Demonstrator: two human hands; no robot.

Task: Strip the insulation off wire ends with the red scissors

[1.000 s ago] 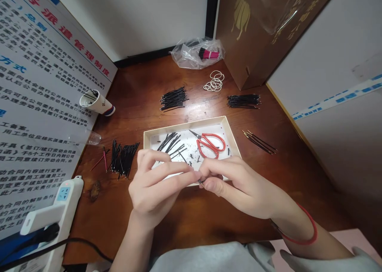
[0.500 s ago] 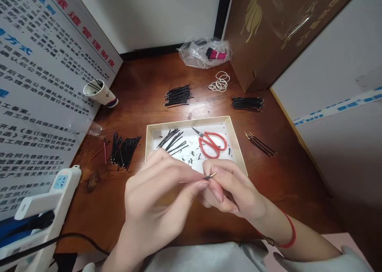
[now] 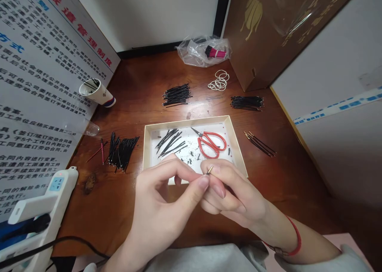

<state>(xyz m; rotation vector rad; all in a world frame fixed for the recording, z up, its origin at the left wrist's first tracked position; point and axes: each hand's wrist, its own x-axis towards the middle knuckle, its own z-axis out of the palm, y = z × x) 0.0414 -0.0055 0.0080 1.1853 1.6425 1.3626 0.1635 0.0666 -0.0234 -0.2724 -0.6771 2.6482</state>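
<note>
Both hands meet over the near edge of a shallow white tray. My left hand pinches a short black wire between thumb and forefinger. My right hand pinches the same wire, whose bare copper tip sticks up between the fingers. Inside the tray lie red-handled scissors, a few black wires and small black offcuts.
Piles of black wires lie at the left, back middle and back right; a few stripped wires at right. Rubber bands, a plastic bag, a paper cup, a power strip and a brown box surround the wooden table.
The hands have drawn slightly nearer to me, and the wire's copper tip now shows between the right fingers, tilted more upright. The left fingers have curled into a tighter pinch.
</note>
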